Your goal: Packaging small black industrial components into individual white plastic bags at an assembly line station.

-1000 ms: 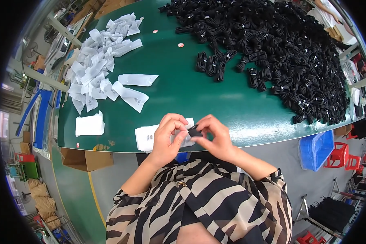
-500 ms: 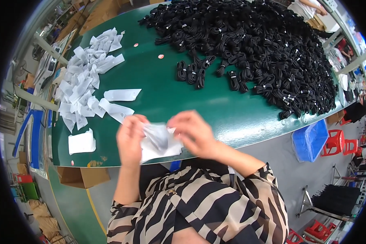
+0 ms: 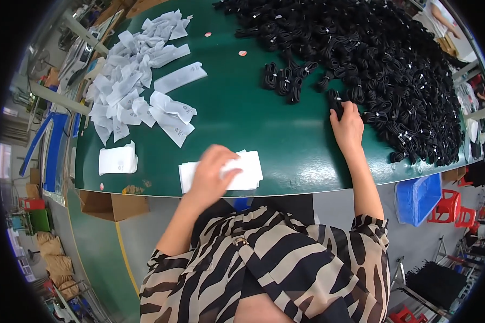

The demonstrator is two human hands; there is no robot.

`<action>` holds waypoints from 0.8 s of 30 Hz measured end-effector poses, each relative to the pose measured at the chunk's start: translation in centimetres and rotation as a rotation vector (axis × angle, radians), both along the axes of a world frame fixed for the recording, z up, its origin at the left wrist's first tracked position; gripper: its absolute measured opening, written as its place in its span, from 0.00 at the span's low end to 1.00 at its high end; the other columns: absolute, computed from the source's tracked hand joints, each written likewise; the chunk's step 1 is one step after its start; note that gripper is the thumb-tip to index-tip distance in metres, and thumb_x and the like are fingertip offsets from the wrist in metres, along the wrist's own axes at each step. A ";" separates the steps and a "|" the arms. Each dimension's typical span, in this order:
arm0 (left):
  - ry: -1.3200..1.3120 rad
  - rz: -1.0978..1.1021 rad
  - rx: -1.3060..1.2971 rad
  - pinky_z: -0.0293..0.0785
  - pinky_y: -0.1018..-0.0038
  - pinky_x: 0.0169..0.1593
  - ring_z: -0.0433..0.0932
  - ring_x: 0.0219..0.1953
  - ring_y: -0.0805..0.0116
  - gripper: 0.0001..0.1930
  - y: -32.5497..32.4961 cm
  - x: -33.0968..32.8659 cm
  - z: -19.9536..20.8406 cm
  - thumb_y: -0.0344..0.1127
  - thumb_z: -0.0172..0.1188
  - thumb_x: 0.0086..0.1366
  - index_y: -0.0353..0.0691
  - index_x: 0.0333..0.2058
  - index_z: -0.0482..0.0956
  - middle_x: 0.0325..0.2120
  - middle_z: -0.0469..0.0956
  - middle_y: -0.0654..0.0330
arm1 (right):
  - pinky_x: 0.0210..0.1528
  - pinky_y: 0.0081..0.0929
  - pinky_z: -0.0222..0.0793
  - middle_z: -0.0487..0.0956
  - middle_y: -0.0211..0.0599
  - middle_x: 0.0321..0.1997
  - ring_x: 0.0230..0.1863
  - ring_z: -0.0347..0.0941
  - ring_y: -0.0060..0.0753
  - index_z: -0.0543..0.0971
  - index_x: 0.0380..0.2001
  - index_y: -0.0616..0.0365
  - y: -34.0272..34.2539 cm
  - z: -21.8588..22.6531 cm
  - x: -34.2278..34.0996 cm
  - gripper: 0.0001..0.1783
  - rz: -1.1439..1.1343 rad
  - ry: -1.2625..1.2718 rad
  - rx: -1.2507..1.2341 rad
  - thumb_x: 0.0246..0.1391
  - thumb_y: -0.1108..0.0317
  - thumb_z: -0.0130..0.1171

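Green table [image 3: 242,107]: left hand [image 3: 213,175] flat on white bags [image 3: 250,172] (grip spread); right hand [image 3: 347,126] pinching black cable [image 3: 335,102].

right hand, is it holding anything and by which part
The right hand grips a black coiled cable bundle by its near end, at the pile's edge. The left hand only rests on white bags.

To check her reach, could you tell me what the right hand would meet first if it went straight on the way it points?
The right hand already touches a coiled black cable; beyond it lies the big cable pile.
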State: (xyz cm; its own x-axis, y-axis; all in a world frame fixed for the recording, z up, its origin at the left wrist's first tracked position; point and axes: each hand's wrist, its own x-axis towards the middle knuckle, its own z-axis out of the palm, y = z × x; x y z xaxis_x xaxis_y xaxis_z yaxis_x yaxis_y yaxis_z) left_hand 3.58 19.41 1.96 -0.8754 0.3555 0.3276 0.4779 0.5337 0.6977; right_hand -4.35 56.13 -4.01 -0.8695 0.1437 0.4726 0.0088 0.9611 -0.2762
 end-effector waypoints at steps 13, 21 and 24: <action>-0.247 0.050 0.135 0.72 0.68 0.34 0.74 0.28 0.60 0.04 1.4 2.0 -3.4 0.23 0.61 0.60 0.34 0.33 0.74 0.29 0.75 0.55 | 0.29 0.17 0.71 0.76 0.29 0.33 0.27 0.72 0.15 0.76 0.46 0.67 -10.0 4.0 11.4 0.12 0.558 -0.751 -1.316 0.61 0.74 0.57; -0.141 -0.076 0.190 0.70 0.73 0.35 0.73 0.32 0.64 0.06 1.6 2.2 -3.0 0.20 0.61 0.60 0.35 0.34 0.73 0.32 0.76 0.57 | 0.25 0.19 0.67 0.77 0.28 0.24 0.22 0.71 0.19 0.79 0.41 0.65 -10.3 4.1 10.6 0.10 0.653 -0.944 -1.187 0.59 0.70 0.63; -0.002 -0.161 0.137 0.70 0.71 0.37 0.73 0.34 0.62 0.07 1.9 2.4 -1.9 0.20 0.60 0.59 0.36 0.33 0.74 0.33 0.76 0.58 | 0.25 0.21 0.69 0.77 0.31 0.25 0.23 0.72 0.21 0.79 0.41 0.64 -10.3 4.2 10.4 0.11 0.504 -1.165 -1.443 0.57 0.71 0.64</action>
State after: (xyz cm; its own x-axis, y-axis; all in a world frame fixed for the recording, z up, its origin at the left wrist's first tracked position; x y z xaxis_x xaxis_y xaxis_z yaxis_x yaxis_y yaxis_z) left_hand 5.95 21.35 0.03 -0.8117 0.4431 0.3806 0.5477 0.3509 0.7596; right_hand 6.01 45.86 0.21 -0.7010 -0.4926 -0.5157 0.5853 0.0158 -0.8107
